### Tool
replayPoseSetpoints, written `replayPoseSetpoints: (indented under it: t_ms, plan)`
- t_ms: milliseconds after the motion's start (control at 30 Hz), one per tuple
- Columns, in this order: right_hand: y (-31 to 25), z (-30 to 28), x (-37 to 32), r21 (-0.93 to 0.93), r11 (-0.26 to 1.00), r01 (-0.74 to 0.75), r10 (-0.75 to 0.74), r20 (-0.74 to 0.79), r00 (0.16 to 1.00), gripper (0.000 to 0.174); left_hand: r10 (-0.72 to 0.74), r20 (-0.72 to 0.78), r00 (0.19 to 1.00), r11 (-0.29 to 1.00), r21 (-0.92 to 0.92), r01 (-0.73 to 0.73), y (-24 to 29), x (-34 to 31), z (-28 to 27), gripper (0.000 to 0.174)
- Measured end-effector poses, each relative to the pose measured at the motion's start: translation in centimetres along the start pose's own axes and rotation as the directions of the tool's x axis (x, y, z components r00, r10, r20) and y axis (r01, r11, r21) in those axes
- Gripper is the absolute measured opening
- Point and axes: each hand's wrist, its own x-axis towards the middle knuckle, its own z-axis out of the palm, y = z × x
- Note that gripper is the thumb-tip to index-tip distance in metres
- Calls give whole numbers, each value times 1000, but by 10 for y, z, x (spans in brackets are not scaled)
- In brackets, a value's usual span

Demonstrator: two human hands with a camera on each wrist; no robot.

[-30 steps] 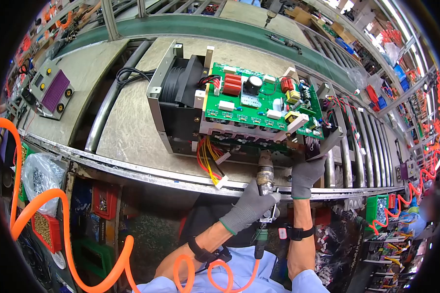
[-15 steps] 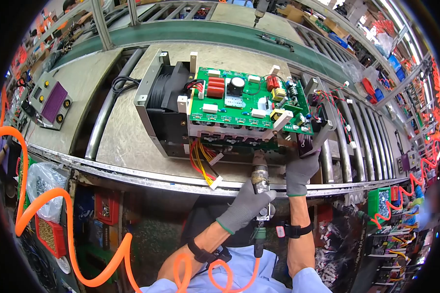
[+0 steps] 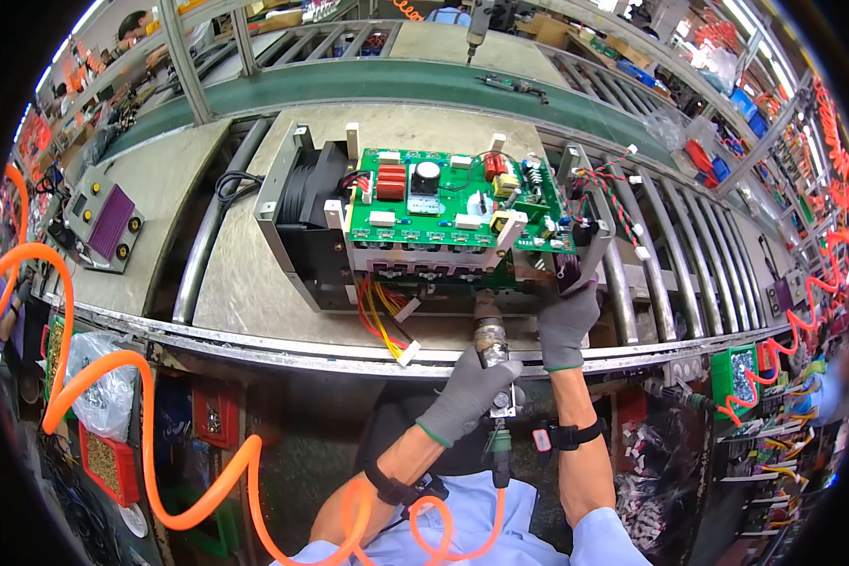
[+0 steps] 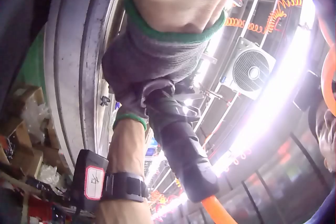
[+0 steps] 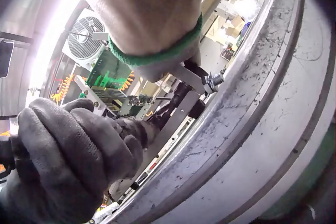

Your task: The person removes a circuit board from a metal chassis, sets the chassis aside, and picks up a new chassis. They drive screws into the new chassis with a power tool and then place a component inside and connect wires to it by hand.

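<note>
In the head view, we see the machine [image 3: 415, 257] on the pale worktop [image 3: 224, 255], circuit board [image 3: 426, 219] up top. The left hand [image 3: 469, 391] wraps round a power tool [image 3: 489, 338], nose aimed at the near side, probably for a fastener; its tip's hidden. The right hand [image 3: 569, 328] is at the near right corner, maybe steadying it.

Left wrist: we get the tool's orange hose [image 4: 218, 212] trailing off its end.

Right wrist: left fingers curl tight; we can't tell whether the right ones pinch or press.
</note>
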Motion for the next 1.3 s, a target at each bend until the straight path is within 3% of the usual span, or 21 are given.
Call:
replayPoseSetpoints:
  t_ms: [100,200,300,333,367,433,533,700,767,800,900,1000,1100,1200,1300]
  plan:
    - [3,0,1,-53,998,-39,41,23,999,50,-16,-4,1000,1000,4,16,4,-3,3,31]
    - [11,-15,6,40,999,16,-24,206,978,53,-54,26,998,998,37,53,2,0,-1,28]
    - [9,-41,-2,22,985,170,-171,243,955,54,-10,119,993,997,-74,19,4,-5,-5,25]
    - [5,-53,-9,-58,998,7,14,345,939,56,-9,128,992,998,-67,17,6,-8,-7,24]
    - [9,-55,-16,-92,995,25,8,342,940,48,-12,131,991,999,-50,18,8,-10,-9,24]
    - [10,-68,-27,-280,960,14,134,503,853,34,-12,140,990,999,-39,17,8,-11,-9,24]
    - [29,-68,-33,-144,964,225,-121,515,849,22,-11,118,993,1000,11,10,9,-9,-8,25]
    - [28,-70,-32,-153,960,236,-115,554,825,17,50,-26,998,986,159,-45,21,-11,0,24]
    - [22,-74,-30,-185,960,210,-60,599,799,18,35,-35,999,985,171,-29,22,-20,-1,23]
    - [23,-75,-29,-192,954,232,-62,631,774,20,-48,-15,999,981,187,50,28,-28,-1,21]
    - [26,-72,-33,-156,975,160,-39,586,809,25,-87,24,996,984,157,82,30,-51,-9,21]
    - [20,-71,-33,-89,985,-150,174,574,800,28,-123,4,992,985,120,121,31,-65,-13,27]
    - [22,-58,-42,73,994,85,-108,416,903,23,-133,-21,991,985,111,135,27,-68,-23,32]
    - [12,-51,-48,-163,980,113,-30,442,896,24,-129,-44,991,984,120,134,27,-69,-27,32]
    - [11,-49,-46,-256,954,156,-13,486,874,23,-126,-57,990,985,112,132,31,-73,-30,32]
